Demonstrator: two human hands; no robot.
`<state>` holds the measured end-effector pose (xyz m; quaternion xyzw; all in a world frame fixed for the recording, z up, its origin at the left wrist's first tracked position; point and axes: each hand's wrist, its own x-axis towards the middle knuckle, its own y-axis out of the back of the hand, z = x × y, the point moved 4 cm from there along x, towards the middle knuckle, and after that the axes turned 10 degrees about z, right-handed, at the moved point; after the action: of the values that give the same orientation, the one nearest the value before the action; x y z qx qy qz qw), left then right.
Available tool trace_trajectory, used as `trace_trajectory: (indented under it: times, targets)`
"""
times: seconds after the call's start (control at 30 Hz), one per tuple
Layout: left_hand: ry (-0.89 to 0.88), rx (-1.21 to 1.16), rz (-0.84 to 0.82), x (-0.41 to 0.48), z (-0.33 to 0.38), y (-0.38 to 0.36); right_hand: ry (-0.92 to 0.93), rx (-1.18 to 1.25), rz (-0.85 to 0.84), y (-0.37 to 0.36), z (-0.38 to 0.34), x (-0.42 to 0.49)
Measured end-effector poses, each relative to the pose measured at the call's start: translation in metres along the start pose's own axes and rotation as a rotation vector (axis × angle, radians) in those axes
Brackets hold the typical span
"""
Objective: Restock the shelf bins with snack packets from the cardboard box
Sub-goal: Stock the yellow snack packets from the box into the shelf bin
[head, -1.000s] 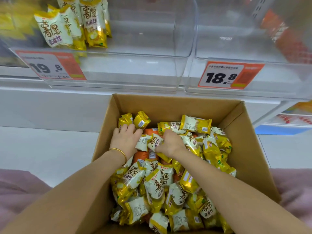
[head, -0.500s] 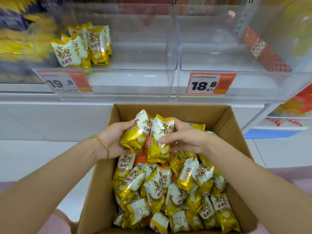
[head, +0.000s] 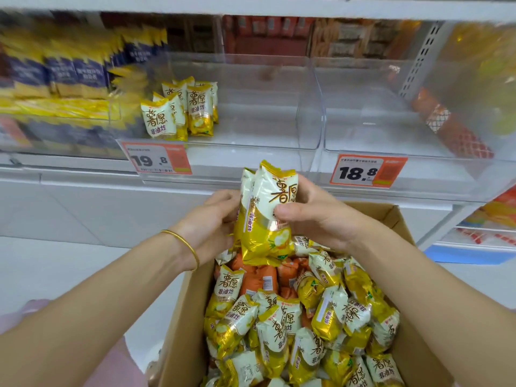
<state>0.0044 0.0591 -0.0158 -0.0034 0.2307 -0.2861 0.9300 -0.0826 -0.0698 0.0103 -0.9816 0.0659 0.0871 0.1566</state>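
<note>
Two hands, two bins, one box, two price tags. Left hand [head: 212,224] and right hand [head: 315,219] sit mid-frame above the box's far end and grip a bunch of held packets [head: 265,210]. At least two packets are in the bunch; an exact count is not possible. Left fingers curl round the bunch's left edge. The right thumb presses across the front, with the right fingers wrapped behind. One gold bangle [head: 184,247] on the left wrist.

Cardboard box [head: 178,317] is at lower centre, open, holding loose yellow-white packets [head: 279,325], well over twenty. Several orange packets [head: 259,277] lie among them near the far end.

The clear centre bin [head: 265,141] is at upper centre, with about five shelved packets [head: 178,110] upright in its left corner. The clear right bin [head: 391,135] stands beside it. Behind the bin's right wall there is a blurred orange netted item [head: 452,129].

Packets read "薯愿" and "非油炸". The left price tag [head: 156,159] reads 19.8 and the right price tag [head: 365,171] reads 18.8; the small print is unreadable. Blue-and-yellow packs [head: 55,74] at upper left are blurred. There is pink fabric [head: 117,364] at lower left.
</note>
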Motion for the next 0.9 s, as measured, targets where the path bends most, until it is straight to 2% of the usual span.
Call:
trace_trajectory:
  times: [0.1, 0.17, 0.27, 0.3, 0.33, 0.4, 0.57, 0.67, 0.9]
  targets:
    - [-0.208, 0.056, 0.041, -0.004, 0.044, 0.005, 0.087, -0.034, 0.019, -0.015, -0.04, 0.009]
    - [-0.441, 0.153, 0.157, -0.003, 0.078, 0.016, 0.209, -0.132, 0.068, -0.024, -0.072, 0.023]
    - [-0.911, 0.541, 0.479, 0.002, 0.117, 0.044, 0.32, -0.185, 0.179, -0.029, -0.114, 0.062]
    - [-1.001, 0.71, 0.567, 0.007, 0.123, 0.054, 0.33, -0.221, 0.223, -0.029, -0.122, 0.079]
    - [-1.03, 0.865, 0.618, 0.014, 0.126, 0.063, 0.324, -0.264, 0.263, -0.029, -0.128, 0.096]
    - [-0.967, 1.076, 0.653, 0.031, 0.125, 0.08, 0.276, -0.341, 0.324, -0.03, -0.128, 0.131]
    - [-0.839, 1.343, 0.621, 0.05, 0.114, 0.087, 0.122, -0.561, 0.367, -0.043, -0.089, 0.209]
    - [-0.78, 1.398, 0.608, 0.056, 0.109, 0.09, 0.141, -0.68, 0.418, -0.038, -0.064, 0.251]
    - [-0.8, 1.409, 0.563, 0.058, 0.105, 0.095, 0.185, -0.872, 0.468, -0.046, -0.058, 0.249]
